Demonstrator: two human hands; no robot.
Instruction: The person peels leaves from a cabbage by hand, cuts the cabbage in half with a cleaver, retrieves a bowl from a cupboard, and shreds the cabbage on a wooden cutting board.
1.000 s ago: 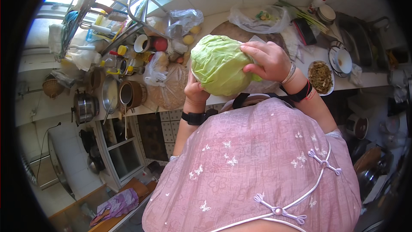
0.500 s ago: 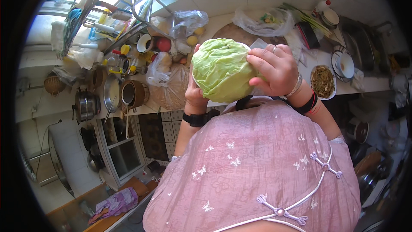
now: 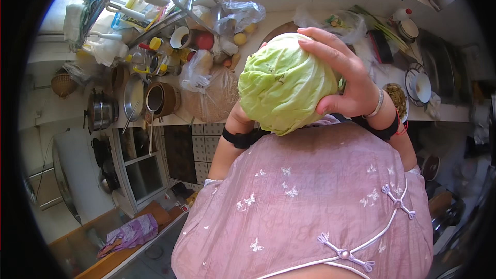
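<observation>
A pale green cabbage [image 3: 287,85] is held up between my two hands, in front of my chest and over the counter's near edge. My right hand [image 3: 349,75] curves around its right side, fingers on top and thumb below. On the left, my left hand [image 3: 240,116] supports the cabbage from beneath; most of its fingers are hidden behind the leaves. Small dark specks show on the upper left of the cabbage. Behind it, a round brown board [image 3: 276,32] is partly covered.
Left of the cabbage lie a clear bag of brown grains [image 3: 212,98], a brown pot [image 3: 155,98] and a metal basin [image 3: 135,90]. Rightward are a plate of brown food [image 3: 397,98], stacked bowls [image 3: 418,85] and a sink [image 3: 439,62]. Green onions [image 3: 382,26] rest at the back.
The cabbage has turned, bringing a speckled side into view, and sits nearer to me and slightly right. My right hand has spread wider around it, and the head view has shifted a little.
</observation>
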